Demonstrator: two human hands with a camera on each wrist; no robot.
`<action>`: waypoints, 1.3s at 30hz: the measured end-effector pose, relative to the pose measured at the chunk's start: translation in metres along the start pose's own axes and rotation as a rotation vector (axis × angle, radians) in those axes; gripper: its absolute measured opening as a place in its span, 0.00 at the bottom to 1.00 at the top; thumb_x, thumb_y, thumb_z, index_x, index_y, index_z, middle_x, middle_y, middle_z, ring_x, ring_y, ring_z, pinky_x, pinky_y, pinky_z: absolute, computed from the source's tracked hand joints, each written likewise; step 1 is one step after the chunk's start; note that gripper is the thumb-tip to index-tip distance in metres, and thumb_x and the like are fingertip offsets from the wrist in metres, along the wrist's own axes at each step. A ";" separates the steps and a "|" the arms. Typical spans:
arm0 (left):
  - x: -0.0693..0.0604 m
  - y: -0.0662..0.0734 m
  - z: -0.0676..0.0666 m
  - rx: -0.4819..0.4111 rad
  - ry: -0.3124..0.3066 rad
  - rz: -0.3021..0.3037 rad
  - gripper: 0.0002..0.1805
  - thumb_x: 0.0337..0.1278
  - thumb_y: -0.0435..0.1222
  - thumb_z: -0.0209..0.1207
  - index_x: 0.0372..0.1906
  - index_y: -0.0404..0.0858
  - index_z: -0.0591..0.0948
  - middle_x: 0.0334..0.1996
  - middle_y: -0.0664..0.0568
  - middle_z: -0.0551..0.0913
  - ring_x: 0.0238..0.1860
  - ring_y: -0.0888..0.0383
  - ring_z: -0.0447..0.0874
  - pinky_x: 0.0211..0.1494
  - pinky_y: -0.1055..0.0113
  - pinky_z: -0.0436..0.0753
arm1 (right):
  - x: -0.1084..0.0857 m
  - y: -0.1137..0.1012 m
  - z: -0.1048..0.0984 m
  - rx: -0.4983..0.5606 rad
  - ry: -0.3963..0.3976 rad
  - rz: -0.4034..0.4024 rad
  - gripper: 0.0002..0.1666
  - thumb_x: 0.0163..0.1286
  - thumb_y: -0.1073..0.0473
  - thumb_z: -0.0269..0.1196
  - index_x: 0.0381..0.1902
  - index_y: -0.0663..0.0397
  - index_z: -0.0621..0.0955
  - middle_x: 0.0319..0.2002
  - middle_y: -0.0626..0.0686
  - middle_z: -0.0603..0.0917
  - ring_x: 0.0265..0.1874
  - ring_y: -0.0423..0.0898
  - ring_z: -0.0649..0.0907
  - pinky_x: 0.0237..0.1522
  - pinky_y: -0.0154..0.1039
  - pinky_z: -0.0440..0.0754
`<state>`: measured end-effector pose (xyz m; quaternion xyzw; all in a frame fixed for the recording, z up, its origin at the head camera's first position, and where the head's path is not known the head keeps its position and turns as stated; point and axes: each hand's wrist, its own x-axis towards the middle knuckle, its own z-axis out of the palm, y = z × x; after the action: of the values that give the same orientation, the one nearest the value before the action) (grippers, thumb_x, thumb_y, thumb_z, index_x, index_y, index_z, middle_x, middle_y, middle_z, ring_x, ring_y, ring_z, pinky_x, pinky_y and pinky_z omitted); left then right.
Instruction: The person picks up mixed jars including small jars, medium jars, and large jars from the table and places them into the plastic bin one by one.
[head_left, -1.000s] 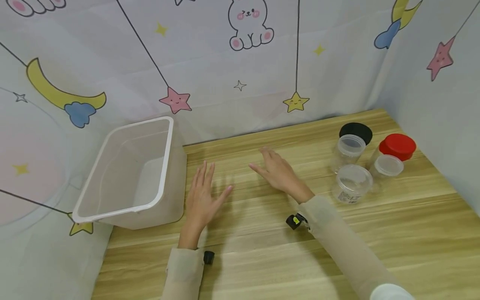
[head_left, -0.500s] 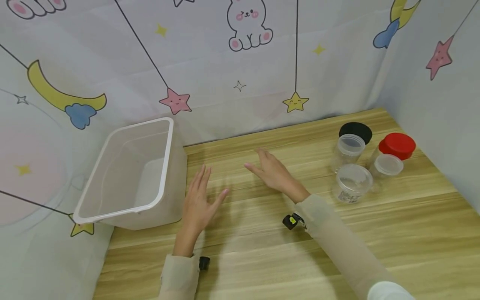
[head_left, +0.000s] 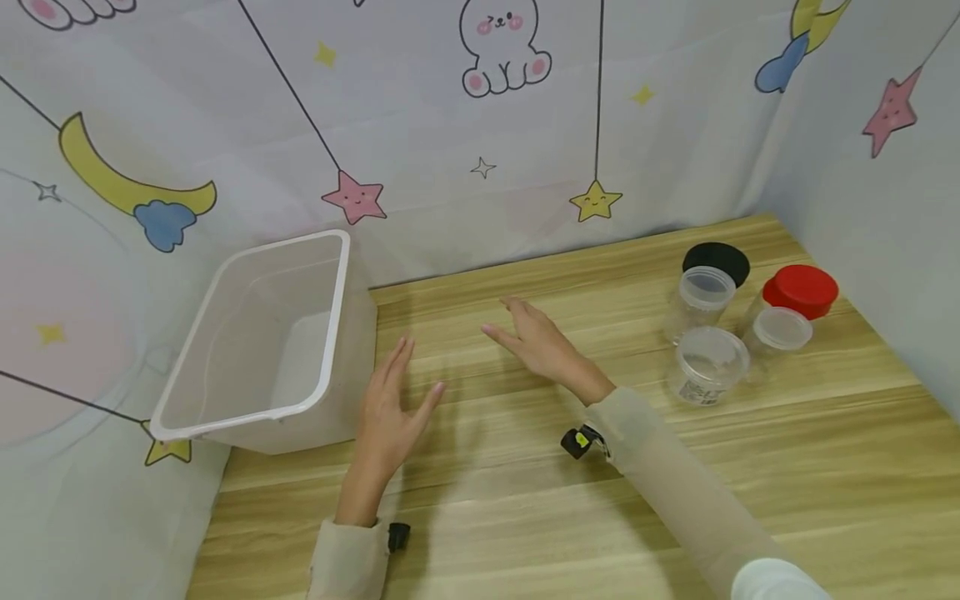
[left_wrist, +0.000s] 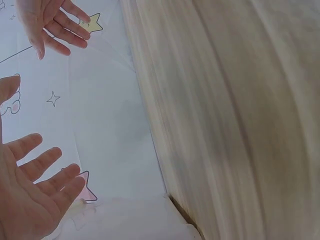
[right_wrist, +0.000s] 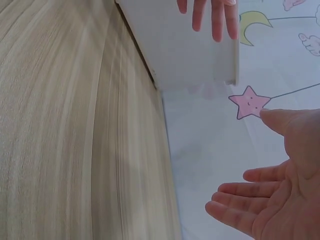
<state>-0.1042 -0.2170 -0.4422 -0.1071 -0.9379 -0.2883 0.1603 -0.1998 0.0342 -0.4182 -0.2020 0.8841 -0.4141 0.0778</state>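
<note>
In the head view the left hand (head_left: 388, 425) is held over the table just right of a white plastic bin (head_left: 337, 333), fingers spread and nothing in them. The right hand (head_left: 546, 343) hovers over the middle of the table, its palm turned toward the left hand and the thumb apart. The left wrist view shows the left palm (left_wrist: 30, 195) with spaced fingers, and the other hand (left_wrist: 52, 22) beyond it. In the right wrist view the right palm (right_wrist: 280, 195) is bare, with the other hand's fingers (right_wrist: 216, 20) near the top.
Clear jars stand at the right of the wooden table (head_left: 525, 517): one with a black lid (head_left: 716, 263), one with a red lid (head_left: 806, 290), a small one (head_left: 782, 329) and a wide one (head_left: 711, 367). A patterned cloth (head_left: 420, 125) hangs behind.
The left hand has drifted a little toward the person and left. The right hand has shifted slightly left. The bin and jars have stayed where they were.
</note>
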 end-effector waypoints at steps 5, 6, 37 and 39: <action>-0.003 -0.001 -0.003 -0.036 0.068 0.046 0.41 0.62 0.49 0.65 0.76 0.42 0.63 0.72 0.43 0.66 0.70 0.43 0.64 0.69 0.43 0.66 | 0.003 -0.003 0.001 0.033 0.000 -0.036 0.43 0.78 0.39 0.51 0.75 0.66 0.58 0.69 0.66 0.68 0.67 0.60 0.70 0.65 0.56 0.70; -0.004 -0.001 -0.003 -0.043 0.082 0.051 0.41 0.62 0.49 0.66 0.75 0.41 0.64 0.71 0.43 0.67 0.70 0.44 0.65 0.69 0.44 0.66 | 0.004 -0.003 0.002 0.038 0.002 -0.044 0.43 0.78 0.40 0.52 0.74 0.66 0.59 0.68 0.66 0.69 0.66 0.60 0.70 0.65 0.56 0.71; -0.041 0.021 -0.042 -0.430 0.710 0.159 0.06 0.52 0.19 0.57 0.32 0.15 0.79 0.25 0.29 0.80 0.34 0.62 0.83 0.41 0.75 0.80 | 0.021 -0.037 0.023 0.632 -0.188 -0.088 0.24 0.79 0.56 0.55 0.61 0.72 0.73 0.50 0.67 0.83 0.47 0.58 0.85 0.48 0.46 0.85; -0.044 0.021 -0.043 -0.454 0.737 0.149 0.06 0.52 0.19 0.56 0.31 0.14 0.78 0.25 0.31 0.80 0.34 0.62 0.83 0.40 0.76 0.79 | 0.021 -0.040 0.025 0.638 -0.202 -0.093 0.24 0.79 0.56 0.55 0.61 0.72 0.73 0.49 0.68 0.83 0.47 0.59 0.85 0.48 0.48 0.85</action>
<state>-0.0471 -0.2298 -0.4141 -0.0971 -0.7207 -0.4935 0.4771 -0.1996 -0.0152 -0.4028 -0.2476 0.6878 -0.6508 0.2052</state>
